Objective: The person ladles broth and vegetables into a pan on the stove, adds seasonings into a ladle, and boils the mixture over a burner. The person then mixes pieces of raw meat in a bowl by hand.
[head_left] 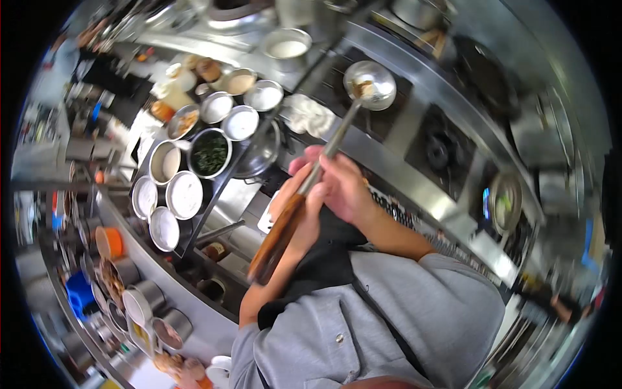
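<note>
A long ladle [341, 133] with a metal shaft and brown wooden handle slants across the view, from low left to upper right. Its round bowl [382, 81] is over the stove and has a little brown food in it. My left hand [301, 214] is closed around the ladle where the wood meets the metal. Just above it, my right hand [346, 188] is closed on the metal shaft, its fingertips reaching past the far side. Close to the bowl, a crumpled white cloth [307, 115] lies on the stove edge.
To the left, several metal pots of white contents surround a pot of dark greens [210, 153]. A burner [437, 146] and a pan with green food [505, 204] are on the right. An orange container [109, 242] stands on the lower-left counter. A person [97, 65] is at the far upper left.
</note>
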Motion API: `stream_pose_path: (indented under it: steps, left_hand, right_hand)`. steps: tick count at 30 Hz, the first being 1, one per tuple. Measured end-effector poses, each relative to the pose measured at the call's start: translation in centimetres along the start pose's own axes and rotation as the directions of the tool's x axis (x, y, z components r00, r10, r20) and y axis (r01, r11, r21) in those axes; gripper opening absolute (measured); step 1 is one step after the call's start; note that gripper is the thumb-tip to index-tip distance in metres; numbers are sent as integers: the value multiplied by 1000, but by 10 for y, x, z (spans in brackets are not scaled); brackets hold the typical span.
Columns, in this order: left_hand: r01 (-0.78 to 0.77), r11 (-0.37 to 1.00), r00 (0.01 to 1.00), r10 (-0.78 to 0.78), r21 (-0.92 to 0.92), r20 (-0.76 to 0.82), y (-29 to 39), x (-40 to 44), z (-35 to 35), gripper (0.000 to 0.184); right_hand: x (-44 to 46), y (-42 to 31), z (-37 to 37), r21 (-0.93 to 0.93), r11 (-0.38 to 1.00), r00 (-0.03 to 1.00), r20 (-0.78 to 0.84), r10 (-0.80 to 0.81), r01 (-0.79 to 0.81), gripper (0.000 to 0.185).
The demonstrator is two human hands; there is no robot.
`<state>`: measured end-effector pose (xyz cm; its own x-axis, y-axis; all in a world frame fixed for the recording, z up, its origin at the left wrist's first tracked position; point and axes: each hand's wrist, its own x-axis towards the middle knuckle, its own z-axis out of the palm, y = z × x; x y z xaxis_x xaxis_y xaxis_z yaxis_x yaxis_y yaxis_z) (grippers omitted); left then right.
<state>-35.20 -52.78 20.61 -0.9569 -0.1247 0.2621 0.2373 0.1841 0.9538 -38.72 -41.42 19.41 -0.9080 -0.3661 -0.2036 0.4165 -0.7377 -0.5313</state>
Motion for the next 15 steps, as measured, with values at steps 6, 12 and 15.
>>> stream_pose_path:
  steps: [6, 12, 15]
  left_hand:
    - [203, 954, 823, -46, -218, 566, 4, -69, 52, 54]
    - [539, 840, 686, -479, 60, 548, -105, -122, -2, 44]
    - [671, 720, 601, -669, 179, 437, -127, -140, -41, 45]
  right_hand:
    - [-127, -50, -97, 98, 831, 793, -376, -479, 548, 8]
    - [-300, -134, -194, -416, 681, 323, -654, -684, 602, 1]
    - [-360, -182, -249, -682, 682, 19, -703, -711, 264, 14]
